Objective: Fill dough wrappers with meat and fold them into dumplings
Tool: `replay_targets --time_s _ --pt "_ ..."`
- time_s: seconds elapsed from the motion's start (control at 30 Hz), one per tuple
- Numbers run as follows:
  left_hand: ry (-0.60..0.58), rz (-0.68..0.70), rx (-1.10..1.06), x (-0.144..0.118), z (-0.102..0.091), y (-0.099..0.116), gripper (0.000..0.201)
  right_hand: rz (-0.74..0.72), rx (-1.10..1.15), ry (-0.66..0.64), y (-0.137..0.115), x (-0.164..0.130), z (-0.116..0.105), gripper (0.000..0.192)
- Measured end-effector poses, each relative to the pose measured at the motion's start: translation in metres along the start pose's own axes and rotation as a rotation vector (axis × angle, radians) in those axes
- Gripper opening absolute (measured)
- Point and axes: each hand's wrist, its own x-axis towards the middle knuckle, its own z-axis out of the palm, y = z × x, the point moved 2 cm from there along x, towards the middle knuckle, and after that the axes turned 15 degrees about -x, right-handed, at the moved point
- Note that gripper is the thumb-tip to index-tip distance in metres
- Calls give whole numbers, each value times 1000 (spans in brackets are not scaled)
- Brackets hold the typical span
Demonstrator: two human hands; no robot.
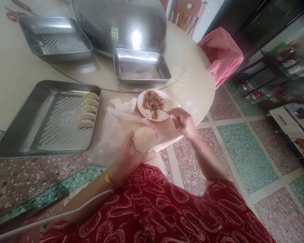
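A red garment (152, 209) patterned with pale swirls is worn; a yellow band (107, 178) is seen on the left wrist.

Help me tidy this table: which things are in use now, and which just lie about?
In use: round white dough wrapper in left hand; thin utensil in right hand; white plate of minced filling; steel tray with folded dumplings.
Lying about: two bare steel trays; perforated steel dome; pink cloth.

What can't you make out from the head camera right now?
- Tool in the right hand: too thin to tell apart; only a sliver shows over the plate of filling.
- Left hand palm: hidden behind the dough round.
- Big colander: top cut off by the frame edge.
- Shelf items at right: blurred.
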Motion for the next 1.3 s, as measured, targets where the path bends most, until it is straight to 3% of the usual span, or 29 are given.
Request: replay_targets --time_s 0.2,0.43,0.57,0.7,0.87,1.07,1.3 --pt "-7 -5 2 0 0 -2 53 -23 69 -71 -5 -6 -22 30" --pt "10 -12 23 -2 -1 -3 55 -51 144 -59 0 3 -6 31" --pt "1 -22 -5 -2 -1 -2 54 -23 105 -39 3 0 -13 24" --pt "-4 -29 2 -1 -1 -3 55 58 29 -29 5 -7 -19 29" --pt "12 -28 32 -3 2 -4 57 -2 77 -82 1 -18 -16 28" --pt "-18 -28 42 -4 1 -4 54 54 -93 60 13 -8 -17 25" --pt "-13 -33 42 -5 3 -3 55 45 -145 14 15 -7 -10 27"
